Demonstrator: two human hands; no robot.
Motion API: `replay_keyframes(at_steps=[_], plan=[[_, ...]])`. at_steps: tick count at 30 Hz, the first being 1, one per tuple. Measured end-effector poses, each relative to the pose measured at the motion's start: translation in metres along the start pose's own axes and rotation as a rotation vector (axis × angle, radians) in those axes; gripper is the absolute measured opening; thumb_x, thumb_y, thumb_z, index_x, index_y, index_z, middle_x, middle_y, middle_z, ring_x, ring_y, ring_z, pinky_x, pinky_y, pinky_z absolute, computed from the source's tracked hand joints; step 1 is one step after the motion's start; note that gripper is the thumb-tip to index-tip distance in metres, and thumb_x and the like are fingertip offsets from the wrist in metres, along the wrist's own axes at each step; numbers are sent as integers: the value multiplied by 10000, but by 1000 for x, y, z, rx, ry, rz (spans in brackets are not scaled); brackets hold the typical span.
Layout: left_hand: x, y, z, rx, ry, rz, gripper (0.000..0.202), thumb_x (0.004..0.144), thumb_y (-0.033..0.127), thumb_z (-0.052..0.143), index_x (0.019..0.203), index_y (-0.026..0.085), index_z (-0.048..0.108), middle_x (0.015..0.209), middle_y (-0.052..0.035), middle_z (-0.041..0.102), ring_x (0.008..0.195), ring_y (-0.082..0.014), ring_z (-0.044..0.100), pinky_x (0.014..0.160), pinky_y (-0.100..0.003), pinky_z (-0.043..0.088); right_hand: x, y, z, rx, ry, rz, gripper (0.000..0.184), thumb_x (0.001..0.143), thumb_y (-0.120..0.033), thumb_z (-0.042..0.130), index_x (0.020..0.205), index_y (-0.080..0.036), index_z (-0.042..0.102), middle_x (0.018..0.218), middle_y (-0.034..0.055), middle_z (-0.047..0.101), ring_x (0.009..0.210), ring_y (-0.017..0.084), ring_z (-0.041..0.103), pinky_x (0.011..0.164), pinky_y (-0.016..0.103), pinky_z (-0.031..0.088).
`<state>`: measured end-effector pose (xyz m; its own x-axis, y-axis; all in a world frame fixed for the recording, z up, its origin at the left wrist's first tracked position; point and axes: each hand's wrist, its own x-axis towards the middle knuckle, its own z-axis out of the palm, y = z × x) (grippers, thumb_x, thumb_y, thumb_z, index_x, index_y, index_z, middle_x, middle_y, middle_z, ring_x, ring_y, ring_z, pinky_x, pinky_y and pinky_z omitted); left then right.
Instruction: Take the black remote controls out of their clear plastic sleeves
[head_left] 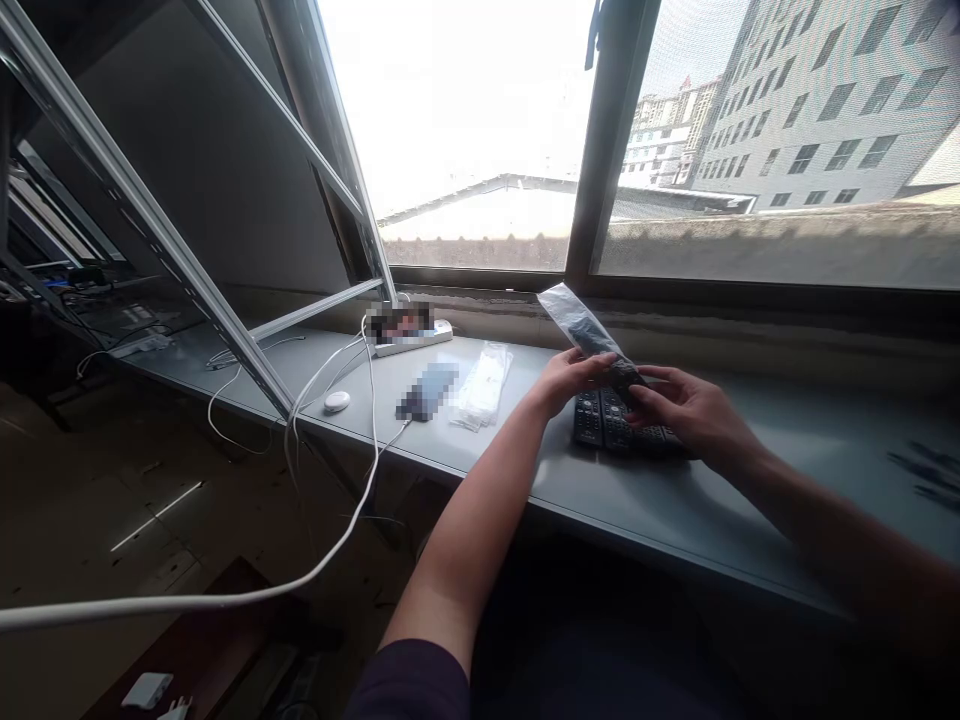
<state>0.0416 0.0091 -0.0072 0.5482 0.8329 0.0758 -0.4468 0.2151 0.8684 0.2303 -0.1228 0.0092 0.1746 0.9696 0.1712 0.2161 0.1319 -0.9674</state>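
Note:
Above the table, a black remote control [624,374] sits partly inside a clear plastic sleeve [559,300], tilted with the sleeve's far end up and to the left. My left hand [571,378] grips the sleeve and remote from the left, fingers across the middle. At the lower end, my right hand [686,410] pinches the remote between thumb and fingers. Directly below lie several black remotes [590,420] side by side on the table, partly covered by my right hand. To the left is a stack of clear plastic sleeves [481,388].
A blurred phone-like object [429,392] with a cable lies left of the sleeves. Beyond are a white round item [337,401], a power strip [414,338] and a metal frame [180,260]. A white cable [330,570] hangs past the table edge. Dark thin items [930,470] lie far right.

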Motion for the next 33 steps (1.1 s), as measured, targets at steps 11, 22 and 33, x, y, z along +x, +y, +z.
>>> replay_keyframes(at_steps=[11, 22, 33], plan=[[11, 10, -4, -270, 382, 202, 210, 933, 201, 928, 1085, 186, 784, 1018, -28, 822, 920, -138, 780, 1068, -327, 630, -2, -2, 2, -31, -73, 4, 572, 932, -400, 976, 1444, -243, 777, 1071, 73, 909, 789, 291, 888, 800, 461, 811], [1, 6, 4, -112, 173, 79, 351, 792, 180, 1061, 1049, 142, 825, 1013, -73, 837, 915, -170, 809, 1173, -436, 608, -2, -1, 1, 0, -53, 8, 538, 937, -404, 985, 1420, -265, 792, 1184, 102, 912, 850, 319, 906, 886, 498, 805], [6, 12, -4, -279, 305, 136, 275, 852, 214, 997, 1049, 177, 809, 1045, -70, 863, 1007, -188, 832, 1111, -347, 629, -2, -2, 2, 11, -55, 17, 551, 925, -387, 988, 1413, -235, 783, 1115, 99, 911, 803, 296, 893, 851, 470, 808]])
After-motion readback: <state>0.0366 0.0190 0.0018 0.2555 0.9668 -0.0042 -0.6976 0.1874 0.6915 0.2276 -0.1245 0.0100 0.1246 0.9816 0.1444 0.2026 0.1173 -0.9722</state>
